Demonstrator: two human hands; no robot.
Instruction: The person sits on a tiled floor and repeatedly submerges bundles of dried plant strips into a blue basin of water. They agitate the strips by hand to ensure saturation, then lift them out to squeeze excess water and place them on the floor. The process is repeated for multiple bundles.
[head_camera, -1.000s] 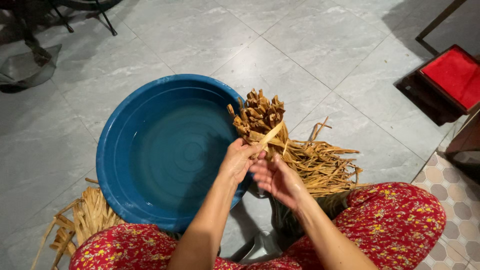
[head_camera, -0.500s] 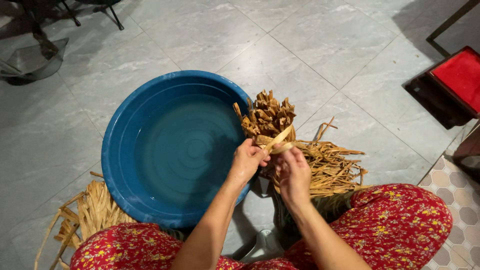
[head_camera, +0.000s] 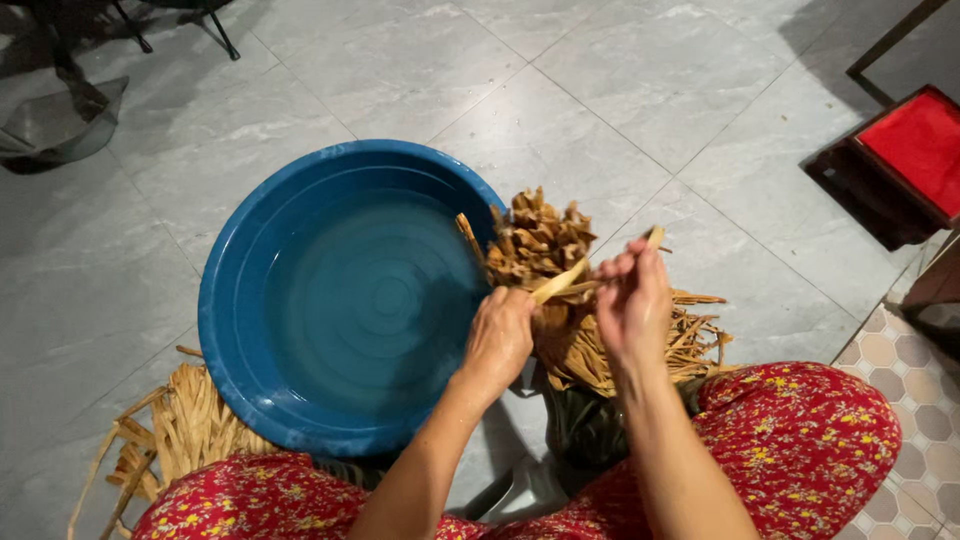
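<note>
A bundle of dried brown leaves (head_camera: 540, 245) stands upright beside a big blue basin (head_camera: 250, 300) with water in it. My left hand (head_camera: 497, 340) grips the bundle low on its near side. My right hand (head_camera: 632, 300) pinches a pale flat strip (head_camera: 560, 282) that runs across the bundle between both hands, pulled up and to the right. More dried strips (head_camera: 690, 340) lie heaped under my right hand.
A second pile of straw-coloured strips (head_camera: 180, 430) lies on the grey tiled floor at the lower left. My knees in red flowered cloth (head_camera: 800, 440) frame the bottom. A dark stool with a red cushion (head_camera: 915, 145) stands at the right; chair legs at the top left.
My right hand has lifted and pulled the strip up and out to the right, away from my left hand. The view has shifted slightly; the bundle stays beside the basin.
</note>
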